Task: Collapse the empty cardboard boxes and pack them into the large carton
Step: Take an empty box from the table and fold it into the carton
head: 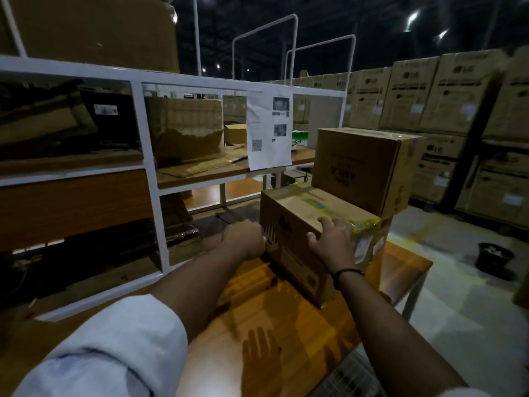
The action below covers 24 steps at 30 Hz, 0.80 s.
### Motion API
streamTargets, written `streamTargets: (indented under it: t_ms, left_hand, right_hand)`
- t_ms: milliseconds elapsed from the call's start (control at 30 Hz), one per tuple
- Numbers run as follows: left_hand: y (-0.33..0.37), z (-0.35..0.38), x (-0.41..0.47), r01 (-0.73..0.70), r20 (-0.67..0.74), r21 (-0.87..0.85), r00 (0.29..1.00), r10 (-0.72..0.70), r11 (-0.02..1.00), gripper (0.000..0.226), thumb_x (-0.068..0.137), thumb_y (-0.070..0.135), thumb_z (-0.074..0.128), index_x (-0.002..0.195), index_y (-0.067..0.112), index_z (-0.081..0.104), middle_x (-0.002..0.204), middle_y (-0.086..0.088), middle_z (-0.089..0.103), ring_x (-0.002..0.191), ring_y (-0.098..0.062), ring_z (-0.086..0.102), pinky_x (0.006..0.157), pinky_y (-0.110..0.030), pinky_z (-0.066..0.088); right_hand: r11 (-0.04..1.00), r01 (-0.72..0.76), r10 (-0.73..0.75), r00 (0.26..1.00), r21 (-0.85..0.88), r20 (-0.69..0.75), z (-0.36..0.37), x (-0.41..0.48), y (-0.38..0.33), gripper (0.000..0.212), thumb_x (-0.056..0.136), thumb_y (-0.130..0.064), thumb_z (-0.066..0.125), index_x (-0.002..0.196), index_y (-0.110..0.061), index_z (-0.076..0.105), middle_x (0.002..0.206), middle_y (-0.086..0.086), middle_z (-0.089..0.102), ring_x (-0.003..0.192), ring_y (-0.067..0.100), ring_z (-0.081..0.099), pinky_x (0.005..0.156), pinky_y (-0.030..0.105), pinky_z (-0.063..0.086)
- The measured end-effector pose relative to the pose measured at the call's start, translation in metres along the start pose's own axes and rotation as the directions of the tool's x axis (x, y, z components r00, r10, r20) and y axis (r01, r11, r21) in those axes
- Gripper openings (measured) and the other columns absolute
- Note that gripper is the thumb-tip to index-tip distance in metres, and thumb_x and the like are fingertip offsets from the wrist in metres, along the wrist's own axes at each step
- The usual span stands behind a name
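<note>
Starting well left of the taped box (297,213): a white steel rack (148,167) loaded with worn cardboard, and a printed sheet (269,130) hanging from its rail, up behind the box's left end. Against that left end, presses the left hand (246,239). Fingers hidden behind the knuckles, so cannot tell whether curled or flat. Stands fully erect and unflattened on the wooden table (286,319), yellow tape along its top seam. Over the box's near top edge, drapes the right hand (332,239), fingers spread on the lid and thumb hooked down the front face, grasping it. Probably a two-sided hold for dragging the box clear, because of a second closed box (360,167) on or just behind its far right part; cannot tell which. Beyond to the right, stacked LG cartons (443,96); further right, a black bucket (493,255) on the floor. Cannot tell which carton is the large one.
</note>
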<state>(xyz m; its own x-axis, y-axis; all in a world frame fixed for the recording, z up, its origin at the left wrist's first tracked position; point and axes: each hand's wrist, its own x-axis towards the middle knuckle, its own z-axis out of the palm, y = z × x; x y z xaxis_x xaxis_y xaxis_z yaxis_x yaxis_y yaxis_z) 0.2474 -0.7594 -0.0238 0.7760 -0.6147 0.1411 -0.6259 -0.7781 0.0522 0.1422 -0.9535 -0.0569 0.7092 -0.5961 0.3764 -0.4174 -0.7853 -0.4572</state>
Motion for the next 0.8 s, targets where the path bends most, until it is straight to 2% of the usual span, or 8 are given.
streamTargets:
  t_ms: [67,167,233,333,567,633,733,800]
  left_hand:
    - [-0.003,0.012,0.017,-0.021,-0.019,0.001,1.000,0.021,1.000,0.023,0.104,0.042,0.049,0.096,0.023,0.060,0.089,-0.001,0.062,0.076,-0.013,0.061,0.066,-0.032,0.056]
    - [-0.006,0.038,0.034,-0.051,-0.041,-0.028,0.998,0.050,0.998,0.028,0.102,0.043,0.051,0.118,0.022,0.062,0.116,-0.006,0.064,0.100,-0.021,0.063,0.084,-0.039,0.057]
    - [-0.009,0.057,0.040,-0.059,-0.051,-0.033,0.997,0.057,0.998,0.039,0.102,0.045,0.049,0.132,0.022,0.058,0.142,-0.010,0.053,0.124,-0.029,0.053,0.097,-0.044,0.050]
    - [-0.014,0.074,0.051,-0.037,-0.054,-0.128,0.998,0.030,0.991,0.047,0.102,0.047,0.049,0.142,0.023,0.052,0.160,-0.010,0.034,0.140,-0.034,0.039,0.109,-0.049,0.044]
    - [-0.002,0.081,0.072,0.038,-0.168,-0.384,0.980,-0.110,0.923,0.067,0.104,0.052,0.045,0.161,0.024,0.023,0.169,-0.010,0.014,0.150,-0.038,0.026,0.116,-0.053,0.034]
    - [0.000,0.074,0.079,0.043,-0.230,-0.423,0.961,-0.153,0.905,0.069,0.104,0.057,0.043,0.162,0.030,0.017,0.171,-0.007,0.008,0.152,-0.037,0.021,0.115,-0.056,0.033]
    - [-0.004,0.063,0.088,0.092,-0.331,-0.416,0.911,-0.245,0.904,0.068,0.100,0.064,0.042,0.159,0.039,0.018,0.171,-0.005,0.005,0.153,-0.039,0.012,0.113,-0.064,0.030]
    - [-0.015,0.062,0.088,0.166,-0.314,-0.488,0.883,-0.349,0.857,0.062,0.099,0.065,0.044,0.155,0.044,0.027,0.170,-0.007,0.005,0.153,-0.042,0.007,0.111,-0.067,0.029]
  right_hand:
    - [0.999,-0.048,0.048,0.999,0.020,0.013,0.013,0.016,0.011,0.056,0.099,-0.046,0.058,0.148,-0.025,0.044,0.157,0.014,0.034,0.149,0.043,0.016,0.110,0.061,0.035]
    - [0.999,0.016,-0.016,1.000,-0.034,0.010,0.038,0.028,0.032,0.044,0.100,-0.049,0.053,0.139,-0.029,0.048,0.154,0.012,0.037,0.147,0.041,0.018,0.105,0.065,0.042]
    - [0.989,0.065,-0.067,0.998,-0.133,-0.010,0.051,0.029,0.042,0.037,0.101,-0.046,0.051,0.134,-0.030,0.049,0.149,0.008,0.042,0.145,0.039,0.024,0.097,0.064,0.047]
    - [0.975,0.093,-0.107,0.992,-0.204,-0.061,0.058,0.027,0.051,0.039,0.100,-0.043,0.053,0.137,-0.031,0.050,0.150,0.009,0.047,0.143,0.041,0.032,0.090,0.062,0.052]
    - [0.968,0.221,-0.233,0.967,-0.121,-0.099,0.052,0.017,0.090,0.050,0.102,-0.050,0.032,0.147,-0.033,0.045,0.154,0.007,0.045,0.148,0.038,0.029,0.096,0.062,0.050]
    - [0.954,0.291,-0.296,0.950,-0.066,-0.098,0.050,0.016,0.101,0.046,0.104,-0.046,0.036,0.147,-0.033,0.047,0.155,0.005,0.045,0.150,0.035,0.028,0.101,0.061,0.048]
    - [0.909,0.414,-0.409,0.908,0.043,-0.089,0.044,0.021,0.115,0.046,0.104,-0.041,0.044,0.148,-0.033,0.049,0.157,0.001,0.044,0.152,0.030,0.026,0.108,0.056,0.044]
    - [0.864,0.480,-0.474,0.877,0.150,-0.075,0.038,0.026,0.122,0.046,0.102,-0.039,0.047,0.147,-0.033,0.052,0.159,-0.004,0.042,0.154,0.024,0.024,0.115,0.045,0.036]
